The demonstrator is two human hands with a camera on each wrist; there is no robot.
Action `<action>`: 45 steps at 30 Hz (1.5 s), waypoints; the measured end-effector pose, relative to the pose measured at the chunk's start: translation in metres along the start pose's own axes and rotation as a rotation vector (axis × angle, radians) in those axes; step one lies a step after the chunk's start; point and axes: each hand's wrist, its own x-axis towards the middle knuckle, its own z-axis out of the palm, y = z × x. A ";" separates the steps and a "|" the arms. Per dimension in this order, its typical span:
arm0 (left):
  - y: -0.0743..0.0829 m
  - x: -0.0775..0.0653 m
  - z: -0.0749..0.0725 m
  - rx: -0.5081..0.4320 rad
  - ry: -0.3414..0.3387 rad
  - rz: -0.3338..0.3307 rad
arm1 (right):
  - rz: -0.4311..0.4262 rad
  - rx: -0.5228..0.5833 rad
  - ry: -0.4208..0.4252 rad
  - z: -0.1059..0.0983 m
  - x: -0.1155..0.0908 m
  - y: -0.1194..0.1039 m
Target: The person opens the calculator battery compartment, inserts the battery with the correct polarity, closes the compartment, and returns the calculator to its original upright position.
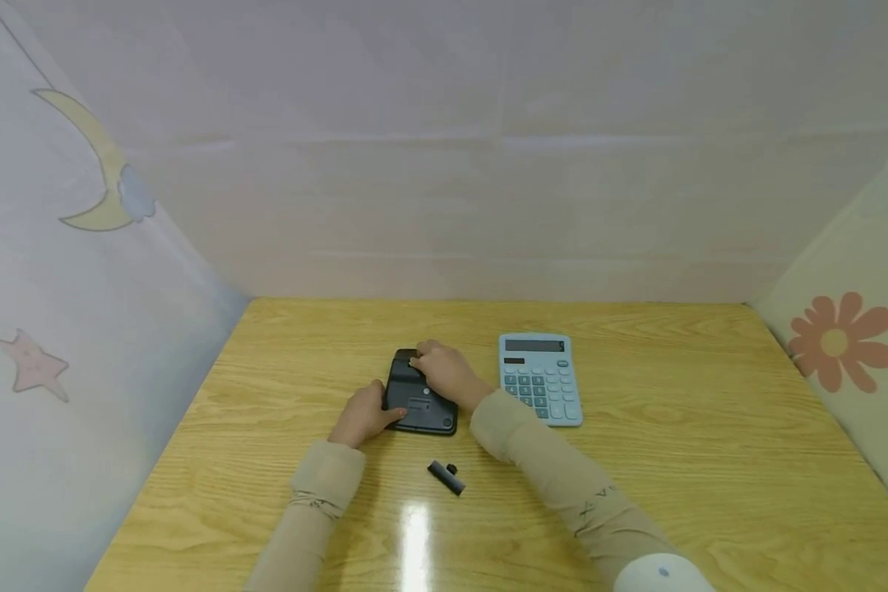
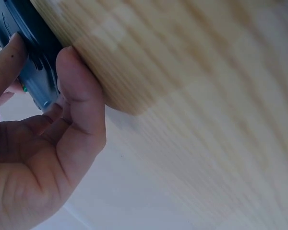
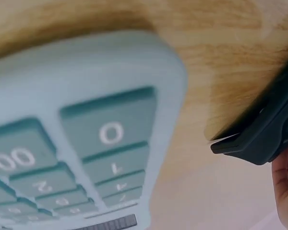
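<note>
Calculator (image 1: 411, 395) runs roughly 12-to-6, our left hand (image 1: 363, 413) gripping at 8 o'clock, right hand (image 1: 447, 372) at 1, hold we can't tell.

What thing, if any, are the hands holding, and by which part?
The left hand grips the black device by its left edge, thumb on top. The right hand is at the device's far end; whether it pinches anything there cannot be told.

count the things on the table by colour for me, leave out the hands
Dark: 3 (device, strip, small piece)
Light blue: 1 (calculator)
Total: 4
Anything small at the right hand's fingertips is too unclear to count.
</note>
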 end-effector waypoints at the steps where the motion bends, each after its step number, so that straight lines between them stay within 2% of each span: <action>1: 0.000 0.000 0.000 -0.002 0.000 -0.002 | 0.004 -0.004 -0.001 0.000 0.001 -0.001; 6: -0.002 0.000 -0.002 0.005 0.007 0.002 | -0.021 -0.074 -0.025 -0.001 0.004 -0.005; 10: -0.002 0.000 -0.003 0.008 0.005 0.004 | -0.082 -0.163 -0.030 -0.003 0.003 -0.008; 19: -0.003 -0.001 -0.003 0.021 -0.004 0.003 | -0.046 -0.104 0.012 0.000 0.001 -0.009; 25: -0.002 -0.002 -0.003 0.027 -0.013 0.005 | 0.020 0.030 -0.013 0.003 0.001 -0.005; 29: 0.001 -0.004 -0.003 0.028 -0.007 0.013 | 0.006 0.089 -0.014 0.003 0.000 0.000; 33: 0.004 -0.005 -0.002 0.021 -0.007 0.018 | -0.025 0.215 0.070 0.001 -0.003 0.009; 39: 0.006 -0.004 -0.001 0.001 -0.003 0.008 | 0.022 0.395 0.212 -0.007 -0.011 0.020; 45: 0.007 -0.003 -0.002 0.002 -0.002 0.014 | 0.048 0.423 0.286 -0.016 -0.018 0.032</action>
